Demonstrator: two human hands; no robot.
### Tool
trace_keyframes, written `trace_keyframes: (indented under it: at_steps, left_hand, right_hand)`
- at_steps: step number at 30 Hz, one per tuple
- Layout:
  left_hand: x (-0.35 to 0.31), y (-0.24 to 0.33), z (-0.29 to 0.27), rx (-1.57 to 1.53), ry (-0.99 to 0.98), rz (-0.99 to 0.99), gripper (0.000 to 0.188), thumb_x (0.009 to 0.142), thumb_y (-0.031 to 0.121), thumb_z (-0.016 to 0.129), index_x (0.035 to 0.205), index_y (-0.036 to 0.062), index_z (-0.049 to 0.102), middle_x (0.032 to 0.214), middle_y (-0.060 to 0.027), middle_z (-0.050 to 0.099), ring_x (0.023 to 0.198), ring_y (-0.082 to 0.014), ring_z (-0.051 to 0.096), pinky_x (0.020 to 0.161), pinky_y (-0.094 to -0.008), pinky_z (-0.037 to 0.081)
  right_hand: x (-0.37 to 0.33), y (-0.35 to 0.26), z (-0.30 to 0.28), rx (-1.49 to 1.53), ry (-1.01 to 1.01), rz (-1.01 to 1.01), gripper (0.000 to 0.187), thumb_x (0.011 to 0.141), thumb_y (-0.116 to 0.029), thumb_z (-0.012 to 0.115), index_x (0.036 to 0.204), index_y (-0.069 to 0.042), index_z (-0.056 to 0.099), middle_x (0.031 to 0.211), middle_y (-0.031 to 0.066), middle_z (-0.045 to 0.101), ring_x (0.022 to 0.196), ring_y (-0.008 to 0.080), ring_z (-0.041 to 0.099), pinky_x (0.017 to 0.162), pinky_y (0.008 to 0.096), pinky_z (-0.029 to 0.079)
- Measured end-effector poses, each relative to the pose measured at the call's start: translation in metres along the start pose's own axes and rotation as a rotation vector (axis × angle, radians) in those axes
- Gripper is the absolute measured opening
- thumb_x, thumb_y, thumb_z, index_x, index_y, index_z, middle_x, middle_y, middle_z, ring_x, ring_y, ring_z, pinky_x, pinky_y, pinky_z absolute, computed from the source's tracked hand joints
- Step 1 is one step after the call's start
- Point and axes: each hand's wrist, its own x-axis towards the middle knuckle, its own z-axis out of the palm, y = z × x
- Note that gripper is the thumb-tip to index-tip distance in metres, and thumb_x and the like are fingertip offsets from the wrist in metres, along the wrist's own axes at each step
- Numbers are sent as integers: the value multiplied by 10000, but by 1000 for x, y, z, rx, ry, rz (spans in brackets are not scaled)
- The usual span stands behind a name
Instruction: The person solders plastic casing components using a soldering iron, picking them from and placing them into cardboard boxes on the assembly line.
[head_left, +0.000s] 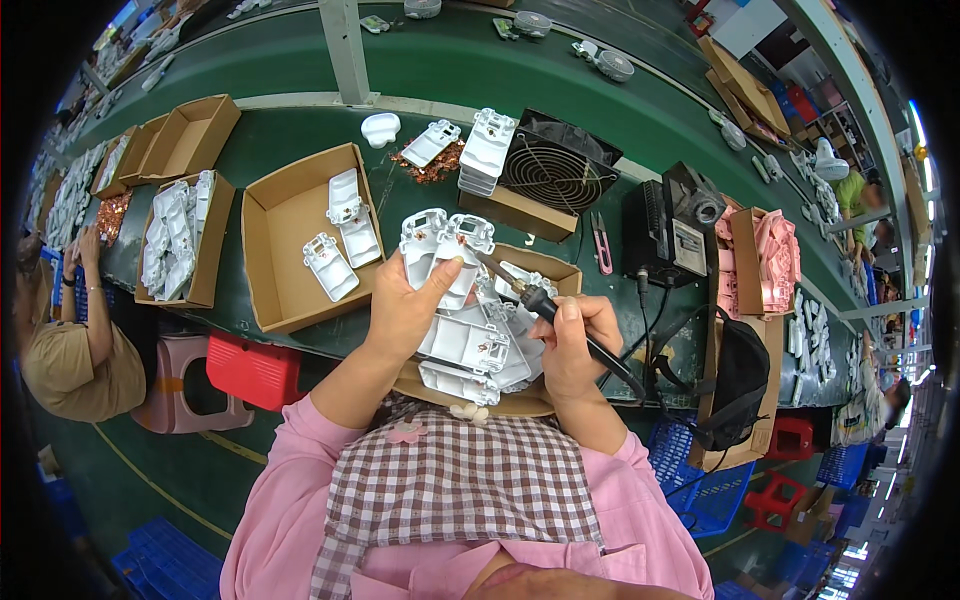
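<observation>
My left hand (400, 308) is closed around two white plastic housings (456, 284) held side by side, with small coppery parts at their upper ends. In my right hand (572, 350) is a soldering iron (539, 302), gripped like a pen. Its tip points at the coppery part of the right-hand housing; whether it touches cannot be made out. Just below, a cardboard box (567, 279) holds several more white housings (466, 342), stacked and tilted. The iron's black cable runs off to the right.
A larger cardboard box (268, 220) with several housings stands left. Ahead are stacked housings (487, 148), a coppery heap (437, 165) and a black fan (557, 165). To the right are tweezers (601, 243), a black soldering station (668, 232) and pink parts (772, 260). A co-worker (85, 345) sits left.
</observation>
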Motion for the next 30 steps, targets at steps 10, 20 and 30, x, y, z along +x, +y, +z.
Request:
trace_keyframes:
  at_steps: [10,20,30]
  left_hand:
    - [-1,0,-3,-1,-49,-40,201,881,91,627,1039,-15,561,879,-84,651,714,-131,626,627,-268,518]
    - [-2,0,-1,65,-33,-10,187,879,68,626,1042,-8,578,882,-57,650,739,-101,608,649,-257,507]
    - [-4,2,0,53,-42,-9,165,882,57,616,1027,-7,571,878,-60,648,736,-108,611,644,-263,512]
  right_hand:
    - [-1,0,-3,4,26,-1,161,895,-118,529,814,14,484,663,122,565,475,143,519,493,268,482]
    - [0,-1,-3,-42,13,8,160,892,-118,537,822,20,498,664,121,572,469,144,534,484,257,473]
    - [-1,0,-4,32,-23,12,160,902,-126,558,843,16,516,725,118,621,555,118,595,534,235,494]
